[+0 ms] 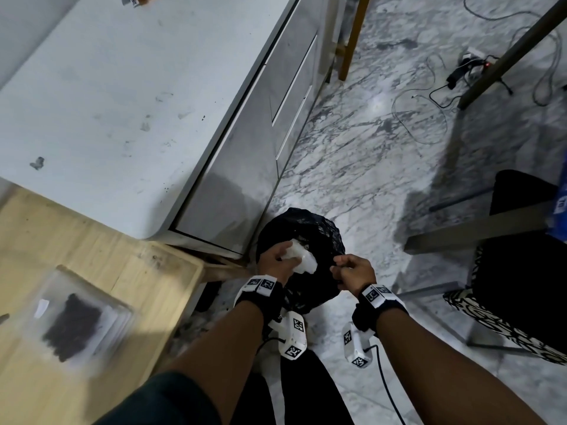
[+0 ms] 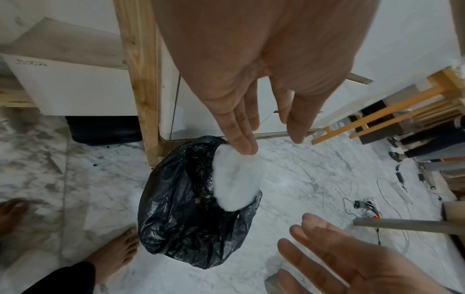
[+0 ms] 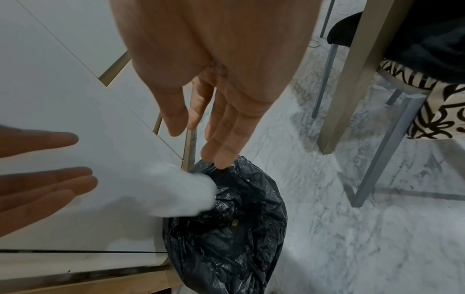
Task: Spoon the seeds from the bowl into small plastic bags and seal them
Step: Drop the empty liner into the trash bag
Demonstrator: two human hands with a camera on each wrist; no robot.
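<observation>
Over the black bin bag (image 1: 302, 259) on the marble floor (image 1: 368, 167), the left hand (image 1: 276, 259) hangs with fingers straight and close together, thumb apart; a white, crumpled wad (image 1: 302, 259) lies just under its fingertips, and the blur leaves it unclear whether they touch it or what the wad is made of. From the left wrist the wad (image 2: 235, 179) shows as a smeared white patch over the bag's open mouth (image 2: 198, 199). The right hand (image 1: 352, 269) hovers just beside the bag's right rim; from the head its fingers seem bent, while its own wrist camera shows them straight and loose, holding nothing, with fingertips (image 3: 221, 157) lined up over the rim and no contact that can be made out. Bare feet (image 2: 115, 254) stand near the bag on the floor. A white cabinet (image 1: 239, 167) with drawer fronts rises just behind the bag, and a wooden table (image 1: 92, 246) sits to the left of it, its leg close to the bag. On that table, well apart from both hands, a clear plastic bag (image 1: 79, 320) lies flat on a small stack of similar bags, holding dark seeds (image 1: 72, 328); its long axis runs from near left to far right, and motion blur hides which end is the opening or whether it is sealed. To the right stand a chair (image 1: 506, 326) with a black-and-white patterned seat and metal legs (image 3: 377, 159), partly cut off by the frame edge. Cables (image 1: 429, 96) and a power strip trail across the far floor.
</observation>
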